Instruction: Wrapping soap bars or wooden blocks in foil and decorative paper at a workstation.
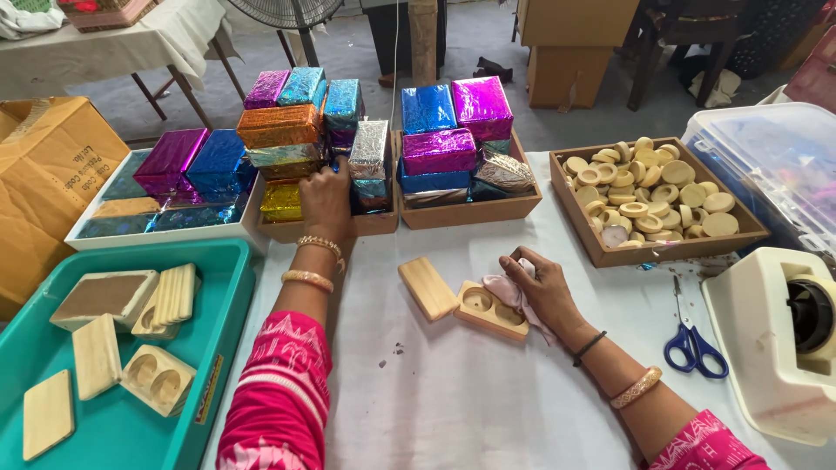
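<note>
The left hand (326, 198) reaches into the stack of foil-wrapped boxes (300, 139), its grip hidden, while the right hand (542, 292) presses a pink cloth (507, 292) between closed fingers onto the wooden tray (488, 309) beside its flat lid (428, 288) on the table (453, 400).

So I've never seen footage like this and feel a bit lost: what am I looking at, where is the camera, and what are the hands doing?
There is one picture, from a camera worn on a person's head, looking down at their own two bare hands over a white-covered table. The left hand reaches forward and touches the shiny foil-wrapped boxes stacked in a wooden tray. The right hand presses a pink cloth against a small wooden block with two round hollows; a flat wooden lid lies beside it. Around them: a teal tray of similar wooden pieces, a wooden box of round discs, blue-handled scissors and a cream-coloured machine.
</note>
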